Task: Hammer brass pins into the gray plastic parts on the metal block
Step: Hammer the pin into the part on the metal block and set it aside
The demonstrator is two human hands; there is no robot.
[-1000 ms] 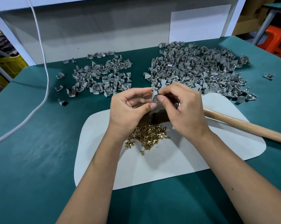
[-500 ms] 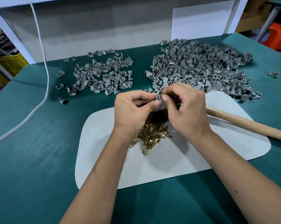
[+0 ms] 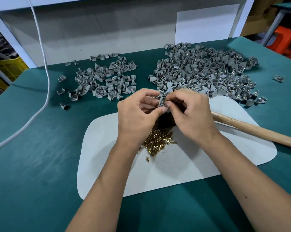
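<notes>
The gray part was held up between both hands, above the dark block and not yet resting on it. Compared with a second before, the hands had changed only a little: they remained together at the same place over the pad, and the right fingertips had closed nearer onto the part. I judge that a pin was being set into the part's hole, though the pin itself was too small to see. This would mean the hammering step had not started.

The left hand came in from the lower left, its thumb and curled fingers pinching the part from the left side. The right hand came from the lower right, back of the hand facing up, fingers bent narrow at the part's right edge; whether they also held a pin, I cannot tell.

The hammer handle lay untouched on the pad at the right, its head hidden behind the right hand. The loose pins sat in a small heap just below the hands. Two piles of gray parts lay further back on the bench, the small pile left and the big pile right.
</notes>
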